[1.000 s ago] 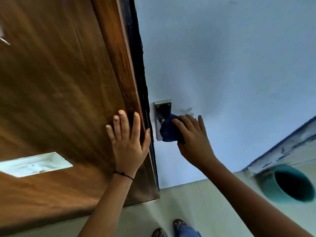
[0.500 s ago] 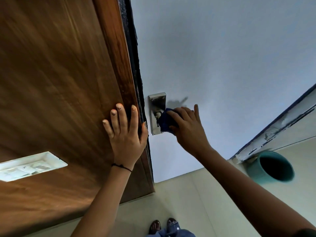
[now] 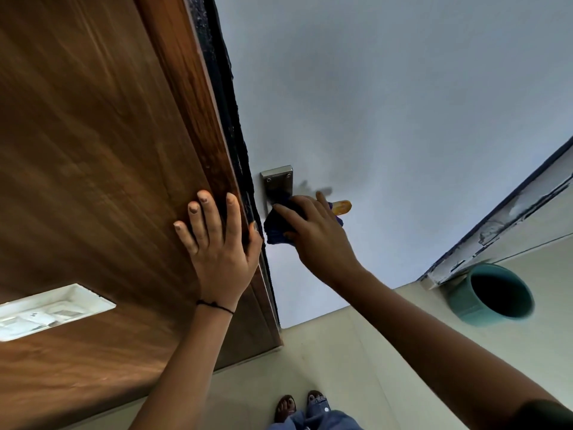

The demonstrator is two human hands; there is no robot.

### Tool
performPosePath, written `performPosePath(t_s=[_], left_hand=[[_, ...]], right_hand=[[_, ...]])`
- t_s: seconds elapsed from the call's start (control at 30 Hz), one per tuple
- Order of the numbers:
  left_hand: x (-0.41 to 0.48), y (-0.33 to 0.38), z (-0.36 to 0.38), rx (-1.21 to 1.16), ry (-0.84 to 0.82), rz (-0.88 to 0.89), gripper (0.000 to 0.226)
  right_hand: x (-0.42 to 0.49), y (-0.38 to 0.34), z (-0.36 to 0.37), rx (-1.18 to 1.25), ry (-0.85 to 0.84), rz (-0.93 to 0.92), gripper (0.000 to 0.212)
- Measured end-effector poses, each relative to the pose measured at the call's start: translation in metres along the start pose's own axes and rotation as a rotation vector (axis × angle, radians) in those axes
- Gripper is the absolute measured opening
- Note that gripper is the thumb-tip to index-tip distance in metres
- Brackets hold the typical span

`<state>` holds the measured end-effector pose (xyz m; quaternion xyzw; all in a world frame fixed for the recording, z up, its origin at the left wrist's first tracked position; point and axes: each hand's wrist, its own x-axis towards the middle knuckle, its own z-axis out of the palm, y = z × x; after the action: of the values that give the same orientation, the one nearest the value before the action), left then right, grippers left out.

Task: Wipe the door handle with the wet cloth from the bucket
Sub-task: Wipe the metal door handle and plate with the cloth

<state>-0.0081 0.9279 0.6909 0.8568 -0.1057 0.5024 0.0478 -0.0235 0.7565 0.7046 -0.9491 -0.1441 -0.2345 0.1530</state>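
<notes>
A metal handle plate (image 3: 278, 181) is fixed to the pale blue door face (image 3: 387, 119). The handle lever's yellowish tip (image 3: 341, 206) pokes out past my right hand (image 3: 319, 235). That hand presses a dark blue wet cloth (image 3: 276, 228) over the lever just below the plate; most of the lever is hidden. My left hand (image 3: 220, 243) lies flat with fingers spread on the brown wooden door side (image 3: 108, 150), its thumb hooked around the door's black edge (image 3: 231, 113). A teal bucket (image 3: 493, 294) stands on the floor at the right.
Cream floor tiles (image 3: 356, 352) run under the door. My feet (image 3: 299, 405) show at the bottom. A worn white frame strip (image 3: 508, 218) meets the floor behind the bucket. A bright white reflection (image 3: 49, 308) sits on the wood at the left.
My right hand has slid the cloth down and outward along the lever, and the lever's yellowish tip now shows. My left hand stays flat on the wood.
</notes>
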Motion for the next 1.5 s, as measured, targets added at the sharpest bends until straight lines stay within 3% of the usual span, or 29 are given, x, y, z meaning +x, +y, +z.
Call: performPosePath(t_s=[0.2,0.43,0.57,0.73,0.93,1.07,1.23,1.5], left_hand=[[0.0,0.0,0.0,-0.005,0.0,0.005,0.086],[-0.002,-0.009,-0.002,0.02,-0.015,0.052,0.088],[-0.002,-0.01,-0.003,0.012,-0.027,0.054,0.09],[-0.001,-0.012,-0.004,0.008,-0.037,0.07,0.092],[-0.003,-0.013,-0.004,0.0,-0.043,0.076,0.091],[-0.002,-0.012,-0.004,0.0,-0.046,0.072,0.089],[-0.003,-0.011,-0.004,-0.022,-0.044,0.068,0.087],[-0.002,-0.01,-0.004,-0.02,-0.037,0.064,0.087]], right_hand=[[0.0,0.028,-0.005,-0.118,-0.008,-0.04,0.051],[0.004,0.068,-0.02,-0.076,-0.125,0.085,0.05],[0.004,0.079,-0.027,0.127,-0.182,0.227,0.044],[-0.004,0.091,-0.019,0.428,-0.11,0.412,0.049],[-0.027,0.073,-0.008,1.174,-0.001,0.736,0.024],[-0.026,0.039,0.008,1.588,0.149,0.948,0.028],[-0.019,0.017,0.017,1.77,0.291,1.112,0.04],[-0.013,0.002,0.017,1.826,0.344,1.176,0.042]])
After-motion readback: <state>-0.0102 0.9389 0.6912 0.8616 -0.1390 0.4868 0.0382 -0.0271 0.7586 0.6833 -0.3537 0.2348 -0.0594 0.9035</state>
